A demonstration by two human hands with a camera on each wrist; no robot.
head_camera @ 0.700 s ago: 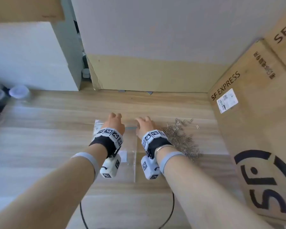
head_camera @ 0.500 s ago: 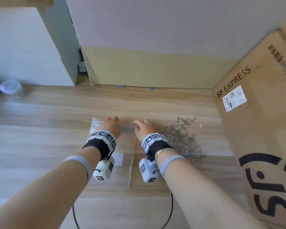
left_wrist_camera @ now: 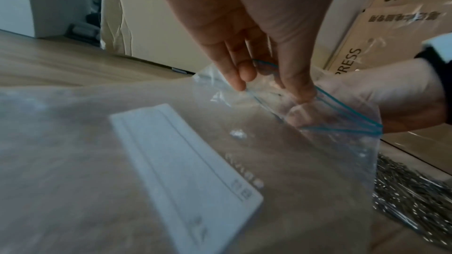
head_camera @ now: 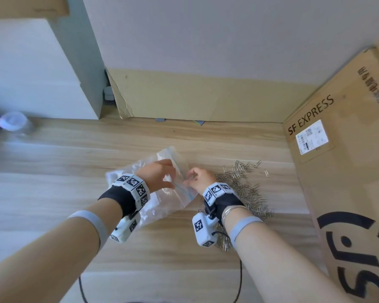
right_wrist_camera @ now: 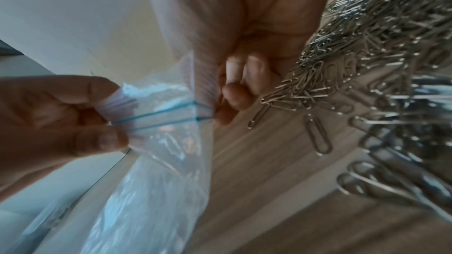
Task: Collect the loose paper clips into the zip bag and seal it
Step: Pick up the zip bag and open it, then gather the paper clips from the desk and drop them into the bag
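Note:
A clear zip bag [head_camera: 162, 200] with a blue zip line and a white label [left_wrist_camera: 181, 163] is lifted off the wooden table, its mouth turned to the right. My left hand [head_camera: 160, 174] pinches one lip of the mouth [left_wrist_camera: 274, 76]. My right hand [head_camera: 200, 178] pinches the other lip near the blue line [right_wrist_camera: 220, 101]. In the right wrist view the left hand [right_wrist_camera: 73, 115] grips the bag's rim too. A heap of silver paper clips [head_camera: 245, 189] lies on the table just right of my right hand [right_wrist_camera: 367, 65]. The bag looks empty of clips.
A large SF EXPRESS cardboard box [head_camera: 348, 160] stands along the right. A flat cardboard sheet [head_camera: 195, 99] leans on the back wall. A clear container [head_camera: 13, 123] sits far left. A black cable [head_camera: 239, 281] runs over the table's near edge.
The bag lay flat under both hands; now both hands have lifted its mouth end, turned it toward the clips and hold the two lips.

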